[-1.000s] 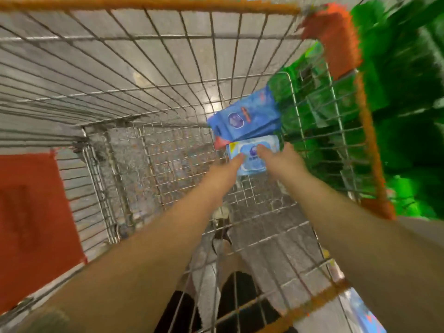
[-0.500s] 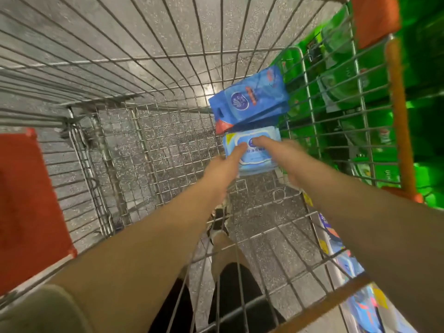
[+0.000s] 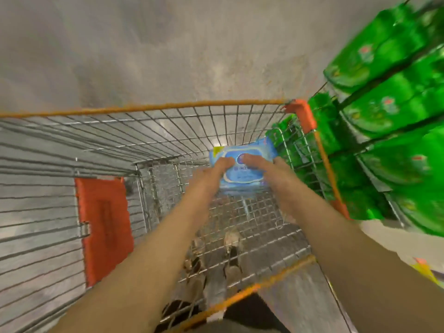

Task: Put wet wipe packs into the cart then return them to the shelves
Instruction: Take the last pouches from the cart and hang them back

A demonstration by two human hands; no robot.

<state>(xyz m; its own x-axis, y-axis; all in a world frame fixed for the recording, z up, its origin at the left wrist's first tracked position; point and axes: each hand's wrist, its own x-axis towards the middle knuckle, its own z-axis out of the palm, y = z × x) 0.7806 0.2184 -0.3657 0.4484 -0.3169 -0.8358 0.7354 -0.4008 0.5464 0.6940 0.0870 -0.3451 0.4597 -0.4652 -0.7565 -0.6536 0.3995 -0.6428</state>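
Inside the wire cart (image 3: pixel 168 131), the left hand (image 3: pixel 211 175) and right hand (image 3: pixel 271 174) grip a blue wet wipe pack (image 3: pixel 242 174) with a white-outlined lid flap, fingers curled over its top.

One head-worn camera, looking steeply down and forward.

The wide-angle view sits close above the wire shopping cart with orange rim trim (image 3: pixel 149 107), peering into its basket, both forearms reaching away from the lens. Grey speckled floor (image 3: pixel 144 56) fills the top; blurred shelves of green packages (image 3: pixel 394 111) bend along the right edge.
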